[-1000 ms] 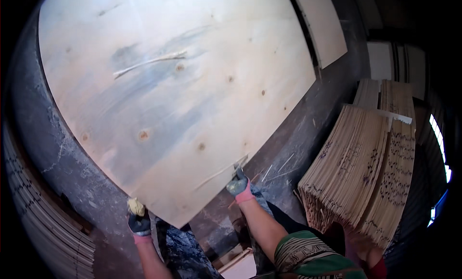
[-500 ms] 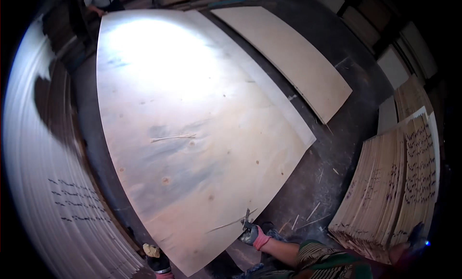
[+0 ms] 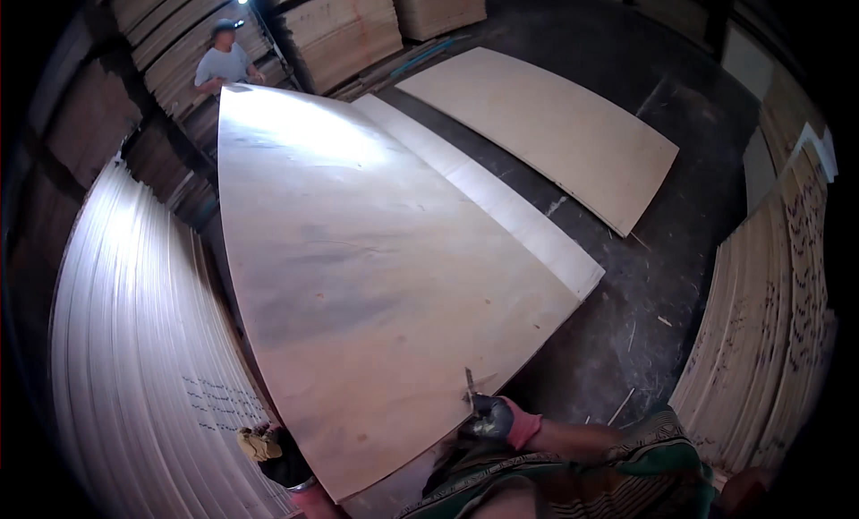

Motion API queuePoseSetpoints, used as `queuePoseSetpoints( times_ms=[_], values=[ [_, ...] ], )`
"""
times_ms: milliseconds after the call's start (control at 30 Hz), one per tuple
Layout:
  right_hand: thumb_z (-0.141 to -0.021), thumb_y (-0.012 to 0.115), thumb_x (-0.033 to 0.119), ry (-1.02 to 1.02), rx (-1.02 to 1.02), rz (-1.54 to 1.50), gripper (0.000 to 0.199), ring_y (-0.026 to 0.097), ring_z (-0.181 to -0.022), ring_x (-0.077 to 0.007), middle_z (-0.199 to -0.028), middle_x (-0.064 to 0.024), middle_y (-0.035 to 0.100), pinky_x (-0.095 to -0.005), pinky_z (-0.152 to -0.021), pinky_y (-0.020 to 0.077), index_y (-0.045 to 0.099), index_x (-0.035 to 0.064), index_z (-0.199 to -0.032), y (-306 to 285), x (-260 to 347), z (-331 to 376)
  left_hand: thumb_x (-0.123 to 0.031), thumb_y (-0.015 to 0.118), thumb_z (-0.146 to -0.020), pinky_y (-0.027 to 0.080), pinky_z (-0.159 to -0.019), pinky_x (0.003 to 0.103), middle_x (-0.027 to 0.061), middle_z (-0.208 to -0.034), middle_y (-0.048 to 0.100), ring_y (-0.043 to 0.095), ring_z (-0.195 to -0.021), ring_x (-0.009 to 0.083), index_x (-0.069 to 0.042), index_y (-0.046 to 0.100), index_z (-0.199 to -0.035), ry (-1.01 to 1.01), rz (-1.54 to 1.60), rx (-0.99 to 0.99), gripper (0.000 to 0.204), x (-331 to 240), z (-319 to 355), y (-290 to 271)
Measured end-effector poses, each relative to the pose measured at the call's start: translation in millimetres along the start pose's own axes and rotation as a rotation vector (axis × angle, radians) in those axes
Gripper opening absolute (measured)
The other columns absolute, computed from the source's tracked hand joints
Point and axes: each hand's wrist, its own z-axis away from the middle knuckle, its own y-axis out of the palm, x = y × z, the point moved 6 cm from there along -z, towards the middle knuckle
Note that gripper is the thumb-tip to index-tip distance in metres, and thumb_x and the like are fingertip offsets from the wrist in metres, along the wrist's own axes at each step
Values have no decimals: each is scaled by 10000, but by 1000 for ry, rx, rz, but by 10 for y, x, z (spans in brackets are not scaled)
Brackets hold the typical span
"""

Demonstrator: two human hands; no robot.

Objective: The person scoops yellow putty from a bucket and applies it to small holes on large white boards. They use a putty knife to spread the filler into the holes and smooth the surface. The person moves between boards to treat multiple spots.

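A large thin plywood sheet (image 3: 358,268) spans the middle of the view, pale with grey streaks. My left hand (image 3: 268,449), in a dark and yellow glove, grips its near left corner edge. My right hand (image 3: 490,419), in a dark glove with a pink cuff, grips the near right edge. At the far end of the sheet stands another person (image 3: 225,64) in a light shirt and a cap, apparently holding that end.
A tall stack of sheets (image 3: 134,367) stands on edge at my left. Another stack (image 3: 769,322) stands at the right. Two more sheets (image 3: 537,130) lie flat on the dark floor (image 3: 644,322). Stacked panels (image 3: 349,22) line the far wall.
The view has tilted up along the sheet, so its far end and the other person now show. Both my hands keep their grip on the near edge.
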Motion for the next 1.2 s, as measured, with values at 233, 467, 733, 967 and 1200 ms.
queuePoseSetpoints(
  times_ms=[233,467,733,967,1200],
  values=[
    [-875,486,160,22,-2,-47,232,578,-923,-242,-1003,-126,585,-402,-854,461,547,-5,-1026,349,1071,1094,-58,538,-760,265,-1042,347,76,-1321,365,353,-1215,212,-86,263,-1342,237,-86,242,645,625,-578,1762],
    [-867,467,122,-383,127,364,255,560,-973,-248,-1051,-151,570,-368,-871,443,517,-30,-1065,820,2375,1799,-137,504,-765,238,-1044,382,90,-1306,390,400,-1176,227,-48,220,-1352,245,7,366,658,1168,-1057,2838],
    [-810,449,-14,-651,136,587,254,539,-988,-162,-1029,-90,586,-256,-886,397,559,-28,-1039,528,3668,2046,-163,506,-776,255,-1037,398,108,-1271,431,420,-1163,242,-33,295,-1313,349,-48,465,592,1840,-1374,4249],
    [-836,483,121,-360,546,845,266,481,-961,-106,-1041,-22,536,-222,-817,365,540,64,-1089,1165,4710,2355,-177,508,-780,262,-1034,407,120,-1256,446,420,-1165,251,-28,340,-1285,371,-78,458,552,2652,-1680,5462],
    [-863,487,167,-372,338,769,267,476,-996,-92,-1063,-35,542,-206,-835,363,553,25,-1080,-43,5587,1850,-190,509,-785,268,-1030,415,131,-1240,460,421,-1167,260,-22,385,-1257,372,-55,486,516,3363,-2176,6367]
  ],
)
